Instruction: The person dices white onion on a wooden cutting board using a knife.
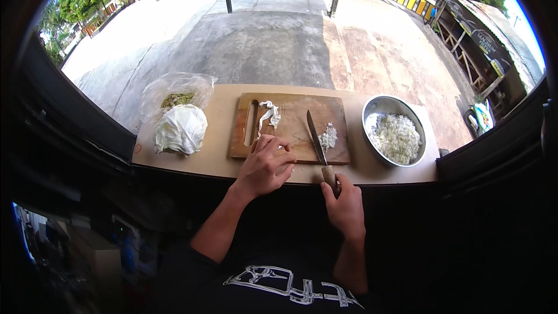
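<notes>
My right hand (345,205) is closed around the wooden handle of a kitchen knife (316,137), whose blade lies over the right part of a wooden cutting board (296,107). Right of the blade is a small pile of finely chopped white cabbage (329,135). My left hand (268,165) is over the board's near edge with its fingers bent; whether they hold anything is hidden. Just beyond it lie crumpled pale cabbage pieces (270,115), close to the board's slot handle. A steel bowl (369,109) at the right holds chopped cabbage (396,139).
On the left of the pale tabletop (218,157), a head of cabbage (181,130) sits against a clear plastic bag (192,83) with greenish contents. Dark window frames flank the table at both sides. Past its far edge is a concrete yard (270,43) with two posts.
</notes>
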